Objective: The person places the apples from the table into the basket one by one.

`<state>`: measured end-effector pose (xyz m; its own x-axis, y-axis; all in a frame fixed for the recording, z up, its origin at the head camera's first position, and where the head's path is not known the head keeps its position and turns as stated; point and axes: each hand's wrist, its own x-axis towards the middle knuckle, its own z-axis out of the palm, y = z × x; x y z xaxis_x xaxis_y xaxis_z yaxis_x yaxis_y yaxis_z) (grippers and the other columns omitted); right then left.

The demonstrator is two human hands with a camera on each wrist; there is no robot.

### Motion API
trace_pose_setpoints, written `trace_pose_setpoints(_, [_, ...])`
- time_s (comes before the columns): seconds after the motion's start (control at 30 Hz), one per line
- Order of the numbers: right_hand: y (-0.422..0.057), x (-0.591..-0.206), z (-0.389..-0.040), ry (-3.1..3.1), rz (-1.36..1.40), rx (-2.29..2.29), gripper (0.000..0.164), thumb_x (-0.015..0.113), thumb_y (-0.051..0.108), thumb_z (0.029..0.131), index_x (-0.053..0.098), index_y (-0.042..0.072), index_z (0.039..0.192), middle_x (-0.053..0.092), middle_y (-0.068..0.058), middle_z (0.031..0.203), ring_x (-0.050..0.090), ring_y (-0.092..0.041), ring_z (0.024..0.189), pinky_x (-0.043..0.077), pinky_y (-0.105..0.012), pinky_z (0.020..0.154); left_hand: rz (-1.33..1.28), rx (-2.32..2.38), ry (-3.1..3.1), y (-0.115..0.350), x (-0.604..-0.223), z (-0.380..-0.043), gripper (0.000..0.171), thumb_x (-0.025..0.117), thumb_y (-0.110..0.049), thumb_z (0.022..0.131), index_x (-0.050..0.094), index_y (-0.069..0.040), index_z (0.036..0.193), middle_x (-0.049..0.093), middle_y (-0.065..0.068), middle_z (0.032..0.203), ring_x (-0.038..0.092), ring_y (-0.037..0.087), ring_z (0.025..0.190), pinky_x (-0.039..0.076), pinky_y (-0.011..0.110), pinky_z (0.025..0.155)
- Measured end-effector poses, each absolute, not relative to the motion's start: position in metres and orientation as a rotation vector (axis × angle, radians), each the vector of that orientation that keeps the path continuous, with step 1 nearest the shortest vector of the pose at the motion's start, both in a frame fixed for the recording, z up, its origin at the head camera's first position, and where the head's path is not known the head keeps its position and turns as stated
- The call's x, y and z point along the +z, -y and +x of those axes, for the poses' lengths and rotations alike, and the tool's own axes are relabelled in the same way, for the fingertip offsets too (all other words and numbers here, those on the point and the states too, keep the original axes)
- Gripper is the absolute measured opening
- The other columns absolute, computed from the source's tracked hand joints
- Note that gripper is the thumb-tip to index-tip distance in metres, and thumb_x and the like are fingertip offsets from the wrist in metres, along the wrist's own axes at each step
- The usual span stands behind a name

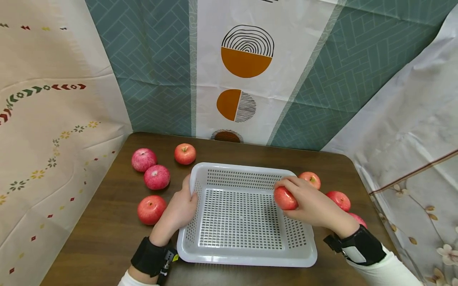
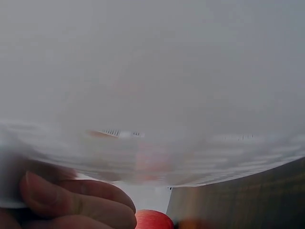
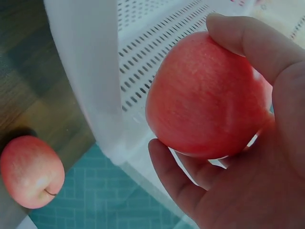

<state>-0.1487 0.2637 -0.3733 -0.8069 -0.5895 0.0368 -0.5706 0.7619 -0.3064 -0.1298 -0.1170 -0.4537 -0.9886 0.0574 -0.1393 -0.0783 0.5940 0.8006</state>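
A white perforated plastic basket [image 1: 247, 259] sits on the brown table, its inside bare. My left hand [image 1: 181, 208] grips the basket's left rim, thumb on the inner side; in the left wrist view the basket's pale wall fills most of the picture above the curled fingers [image 2: 81, 200]. Over the basket's right end, my right hand [image 1: 307, 200] holds a red apple [image 1: 285, 198]. The right wrist view shows this apple [image 3: 209, 100] between the thumb and the fingers, just inside the basket's wall [image 3: 86, 71].
Left of the basket lie a red apple [image 1: 152, 209], two deep pink apples [image 1: 144, 159] and, farther back, another apple [image 1: 185, 153]. Beyond the right rim, an orange-red apple [image 1: 309, 180], a red one [image 1: 338, 200] and a partly hidden one [image 1: 358, 219] stand. Patterned cloths [image 1: 154, 71] hang around the table [image 1: 107, 238].
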Motion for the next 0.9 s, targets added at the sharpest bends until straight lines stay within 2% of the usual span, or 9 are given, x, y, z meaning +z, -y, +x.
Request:
trace_pose_setpoints(0.13, [-0.255, -0.378, -0.158, -2.86, -0.935, -0.388, 0.069, 0.095, 0.018, 0.075, 0.063, 0.022, 0.136, 0.061, -0.003, 0.132, 0.061, -0.025, 0.113, 0.061, -0.05, 0.084, -0.021, 1.349, -2.667, 0.118, -0.454, -0.13, 0.069, 0.053, -0.015, 0.109, 0.016, -0.004, 0.166, 0.068, 0.03, 0.11, 0.072, 0.027, 0.069, 0.061, 0.042, 0.057])
trace_pose_setpoints(0.3, [-0.249, -0.387, -0.167, -2.826, -0.945, -0.286, 0.068, 0.095, 0.022, 0.077, 0.063, 0.022, 0.137, 0.061, -0.001, 0.133, 0.055, -0.026, 0.122, 0.061, -0.045, 0.083, -0.017, 1.35, -2.666, 0.117, -0.455, -0.131, 0.069, 0.053, -0.015, 0.109, 0.016, -0.003, 0.166, 0.067, 0.031, 0.111, 0.071, 0.027, 0.069, 0.061, 0.042, 0.056])
trace_pose_setpoints(0.47, [-0.245, -0.397, -0.175, -2.788, -0.87, -0.217, 0.069, 0.096, 0.028, 0.079, 0.06, 0.022, 0.138, 0.059, -0.001, 0.134, 0.054, -0.026, 0.122, 0.062, -0.043, 0.083, -0.02, 1.352, -2.669, 0.117, -0.457, -0.132, 0.068, 0.052, -0.015, 0.109, 0.017, -0.003, 0.166, 0.067, 0.031, 0.108, 0.07, 0.027, 0.066, 0.06, 0.041, 0.054])
trace_pose_setpoints(0.9, [-0.251, -0.424, -0.184, -2.743, -1.007, -0.194, 0.074, 0.096, 0.027, 0.081, 0.059, 0.017, 0.143, 0.058, -0.006, 0.142, 0.058, -0.027, 0.125, 0.059, -0.047, 0.095, -0.013, 1.384, -2.63, 0.118, -0.456, -0.132, 0.068, 0.051, -0.014, 0.11, 0.015, -0.005, 0.167, 0.067, 0.031, 0.111, 0.071, 0.026, 0.066, 0.06, 0.041, 0.054])
